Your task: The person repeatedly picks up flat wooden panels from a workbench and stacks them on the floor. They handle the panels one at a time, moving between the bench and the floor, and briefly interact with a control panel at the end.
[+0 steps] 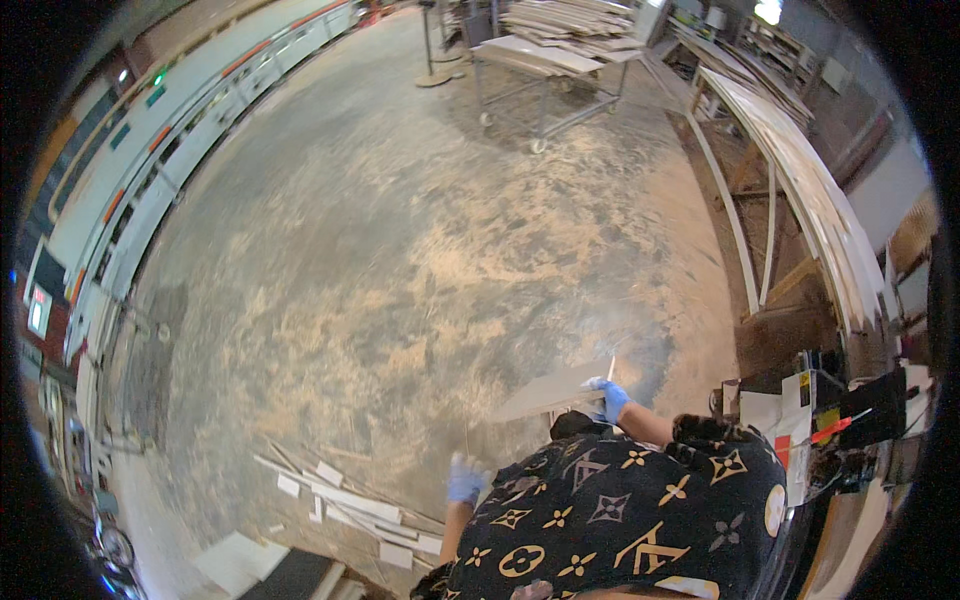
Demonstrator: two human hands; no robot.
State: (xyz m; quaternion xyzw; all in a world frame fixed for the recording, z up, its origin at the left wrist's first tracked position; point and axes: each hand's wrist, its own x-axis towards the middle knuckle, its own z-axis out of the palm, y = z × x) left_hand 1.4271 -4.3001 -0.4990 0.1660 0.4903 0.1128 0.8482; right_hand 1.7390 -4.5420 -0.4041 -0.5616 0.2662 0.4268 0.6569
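My right hand, in a blue glove, grips the right end of a thin flat grey panel. The panel extends leftward from the fingers, held in front of my body above the floor. On the left, my left hand, also in a blue glove with greyish fingertips, hangs low with its fingers extended and nothing in it. Below and left of that hand, white board offcuts lie scattered on the floor.
Sawdust covers much of the concrete floor. A wheeled cart stacked with boards stands ahead. Along the right runs a long wooden rack bearing panels; a long white machine lines the left. Larger white boards lie lower left.
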